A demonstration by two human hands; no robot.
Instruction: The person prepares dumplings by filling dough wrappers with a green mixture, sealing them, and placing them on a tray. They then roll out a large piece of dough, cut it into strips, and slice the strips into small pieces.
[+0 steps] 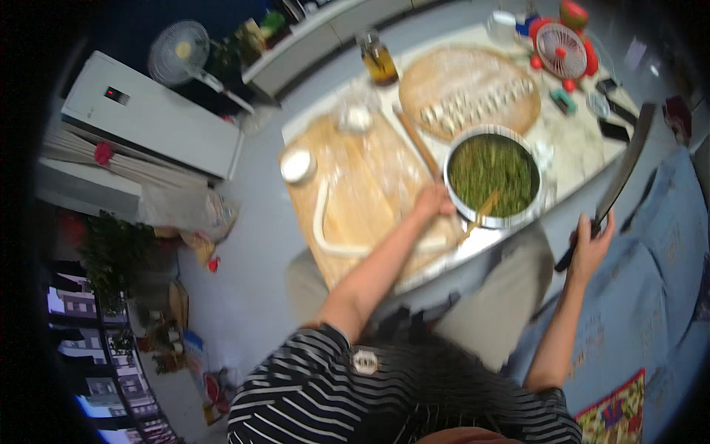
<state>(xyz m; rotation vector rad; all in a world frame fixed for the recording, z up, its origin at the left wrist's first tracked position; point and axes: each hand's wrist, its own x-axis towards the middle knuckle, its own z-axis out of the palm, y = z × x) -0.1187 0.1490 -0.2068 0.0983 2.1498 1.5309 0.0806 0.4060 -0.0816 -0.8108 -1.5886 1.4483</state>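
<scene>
My right hand (592, 247) grips the dark handle of a long-bladed knife (627, 161), its blade raised over the sofa side. My left hand (434, 202) is at the near end of a wooden rolling pin (416, 139), against the metal pot's side; whether its fingers are closed on the pin is unclear. The pot (450, 204) holds chopped green filling (491, 172) and a wooden utensil (488, 205). A long dough rope (320, 216) curves over the floured wooden board (355, 208), partly hidden by my left forearm. Small dough pieces (477, 108) line a round board (460, 66).
On the board are a white bowl (297, 165) and a plastic bag with white contents (356, 118). A glass jar of amber liquid (379, 64), a small red fan (561, 51) and phone-like dark objects (614, 130) stand or lie around the table. A blue-covered sofa (621, 299) is at right.
</scene>
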